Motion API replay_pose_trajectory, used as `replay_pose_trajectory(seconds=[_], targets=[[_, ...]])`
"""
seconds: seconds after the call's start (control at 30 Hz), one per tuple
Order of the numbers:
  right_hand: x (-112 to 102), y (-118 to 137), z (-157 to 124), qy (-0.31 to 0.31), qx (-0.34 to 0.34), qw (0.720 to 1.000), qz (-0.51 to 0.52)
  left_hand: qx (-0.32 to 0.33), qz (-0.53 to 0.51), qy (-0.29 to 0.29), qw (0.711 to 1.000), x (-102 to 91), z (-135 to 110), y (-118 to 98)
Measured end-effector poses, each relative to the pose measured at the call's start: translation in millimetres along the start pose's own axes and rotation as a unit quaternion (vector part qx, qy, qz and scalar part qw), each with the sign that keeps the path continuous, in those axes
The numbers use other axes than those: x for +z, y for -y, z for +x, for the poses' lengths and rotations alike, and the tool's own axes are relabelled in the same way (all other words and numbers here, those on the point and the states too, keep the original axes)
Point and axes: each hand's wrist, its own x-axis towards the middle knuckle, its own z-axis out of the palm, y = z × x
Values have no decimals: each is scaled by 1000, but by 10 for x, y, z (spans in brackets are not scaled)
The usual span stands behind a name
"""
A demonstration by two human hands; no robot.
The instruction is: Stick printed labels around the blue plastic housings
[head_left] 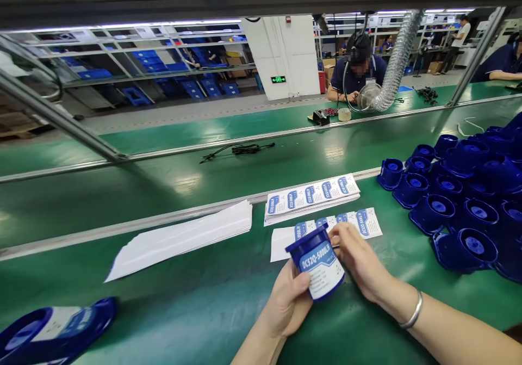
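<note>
Closest to my camera, well left of the held blue housing [320,267], a labelled housing [61,332] lies on the green tabletop [183,310]. I see the left hand [285,299] clamped on the held housing from its lower left, thumb across the label, keeping it tilted above the tabletop. The right hand [356,253], a silver bracelet [412,310] at its wrist, has its fingers curled at the housing's right edge (I cannot tell whether the tips are together or grip anything there).

Just beyond the held housing, and partly covered by it, I make out a label sheet [369,222], bare white at its left end. Left of the housing spreads a pile of white paper [179,240]; to its right crowd many unlabelled-looking blue housings [440,207]. Farther beyond the housing I find a stack of label sheets [312,196], then a bundled black cable [248,148]. Farther yet, beyond the housing and to its right, a person in a dark top [379,71] bends over work beside a silvery flexible duct [402,60]. Past the housing, at the back, a green exit sign [278,80] glows.
</note>
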Motion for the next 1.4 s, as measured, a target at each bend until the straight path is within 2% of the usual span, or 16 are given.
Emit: replay_pose_trajectory(seconds=[0.1, 0.17, 0.27, 0.47, 0.63, 0.8, 0.87, 0.97, 1.1, 1.2, 1.4], targets=[[-154, 132, 102, -23, -84, 994, -62, -12, 0, 21, 1000, -24, 88, -36], [-233, 207, 146, 10, -124, 988, -94, -34, -2, 45, 998, -24, 109, -36], [-284, 282, 158, 89, -158, 975, -128, -70, -7, 80, 994, -8, 96, -15], [-272, 344, 110, 244, -129, 950, -146, -108, -12, 91, 990, 36, 72, 20], [-261, 338, 78, 290, -134, 932, -172, -126, -12, 110, 986, 68, 89, 44], [-253, 275, 30, 255, -224, 908, -245, -126, 34, 116, 985, 18, 116, 35], [-247, 246, 8, 238, -256, 893, -283, -112, 87, 128, 982, -4, 121, 10], [-237, 210, -21, 215, -275, 887, -304, -82, 194, 145, 967, -10, 120, -36], [-221, 169, -48, 169, -271, 897, -304, -3, 365, 132, 921, 41, 114, -79], [-207, 132, -66, 129, -248, 906, -317, 47, 456, 103, 883, 99, 102, -87], [-164, 77, -104, 74, -236, 910, -332, 70, 603, 38, 794, 177, 71, -63]])
